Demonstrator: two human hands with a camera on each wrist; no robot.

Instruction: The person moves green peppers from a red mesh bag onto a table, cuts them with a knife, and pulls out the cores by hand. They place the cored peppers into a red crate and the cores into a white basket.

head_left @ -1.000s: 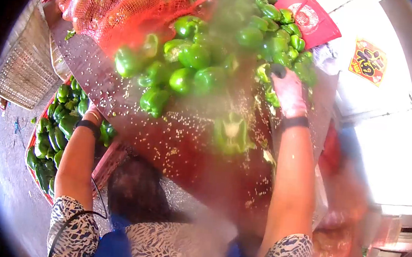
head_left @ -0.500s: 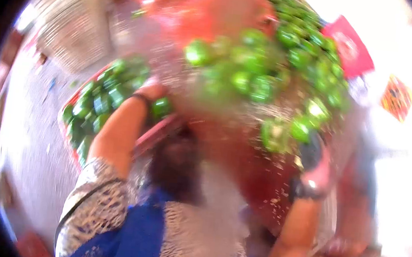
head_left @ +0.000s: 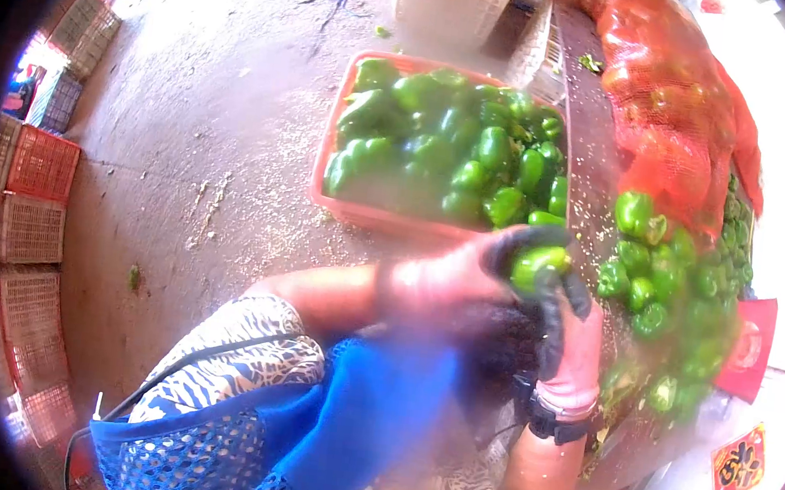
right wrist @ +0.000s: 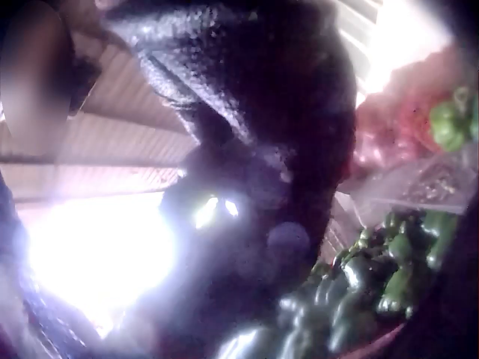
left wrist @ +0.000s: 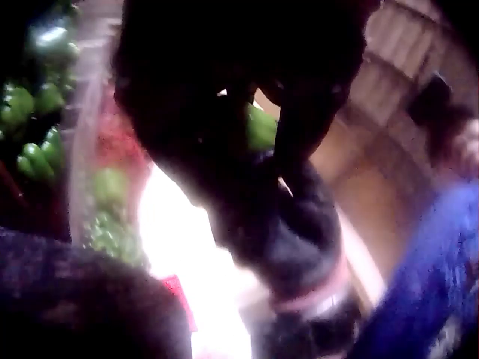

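My hands meet near the crate's front edge, both in pink gloves with dark palms and fingers. My left hand (head_left: 470, 270) grips a green bell pepper (head_left: 539, 269), its dark fingers curled round the far side. From below, my right hand (head_left: 574, 343) pinches the same pepper with bent fingers. In the left wrist view a patch of the green bell pepper (left wrist: 262, 126) shows between dark gloved fingers. Dark glove fabric fills most of the right wrist view and hides much of the pepper. Behind the hands, a pinkish-red crate (head_left: 349, 205) is full of whole green peppers.
To the right, loose peppers (head_left: 645, 269) lie on a table scattered with seeds. Beyond them rests a red mesh sack (head_left: 665, 111). A pale basket (head_left: 454, 1) stands behind the crate, and stacked crates (head_left: 34, 239) line the far left.
The head view has swung left toward the crate. My right hand has left the peppers on the table and joined the left hand, which has come up from the crate's edge.
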